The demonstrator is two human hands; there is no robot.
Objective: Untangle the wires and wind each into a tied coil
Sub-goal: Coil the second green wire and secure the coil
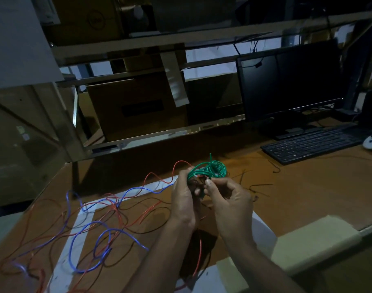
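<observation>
Head view: green coil (208, 169) in left hand (184, 199) grip, right hand (227, 199) pinch unclear, tie hidden.

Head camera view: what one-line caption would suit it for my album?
Both hands, left and right, tie a green wire coil above loose red and blue wires.

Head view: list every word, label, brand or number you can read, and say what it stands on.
None can be read.
Cardboard box: dark printed panel, too blurred.
Upper box: round logo, illegible.
Small stickers on the left panel: too small.
Keyboard: key legends too small.
Monitor: screen dark, no text.
</observation>
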